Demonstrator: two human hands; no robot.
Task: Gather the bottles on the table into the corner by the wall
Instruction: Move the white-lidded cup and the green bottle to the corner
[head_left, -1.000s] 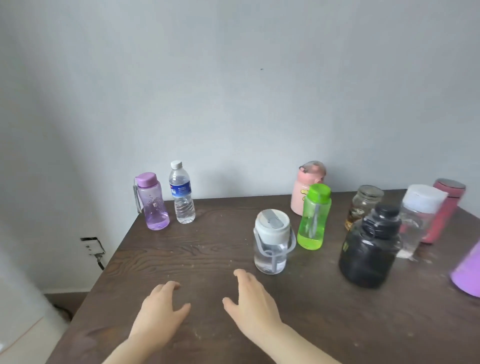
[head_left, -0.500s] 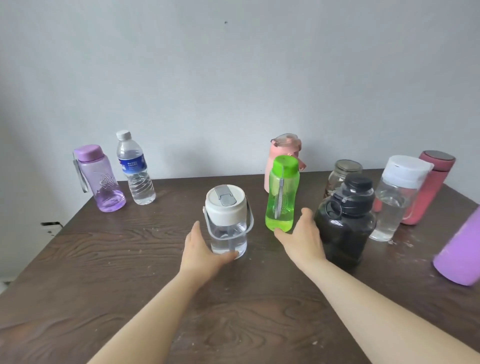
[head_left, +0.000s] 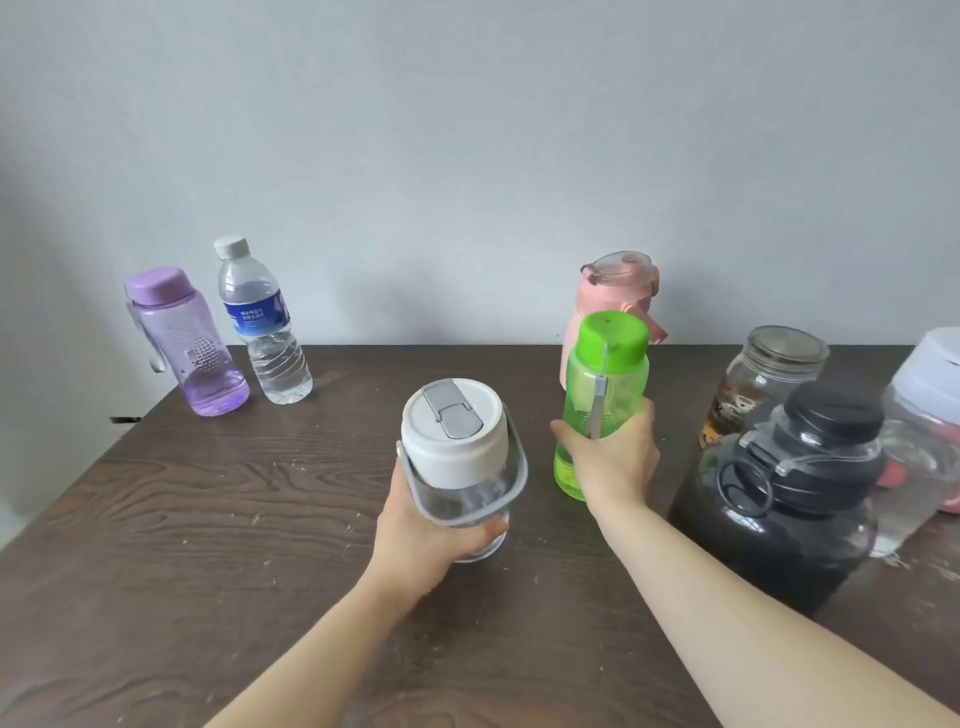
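Both hands grip bottles, left (head_left: 431, 540) the clear bottle (head_left: 460, 467), right (head_left: 615, 462) the green bottle (head_left: 605, 395), hiding their bases.

Single head-worn view, looking forward and down across the dark wooden table (head_left: 208, 519) toward the grey wall (head_left: 467, 156); close range, forearms entering from below.

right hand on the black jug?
No, the right hand is wrapped around the green bottle, while the black jug stands untouched beside it.
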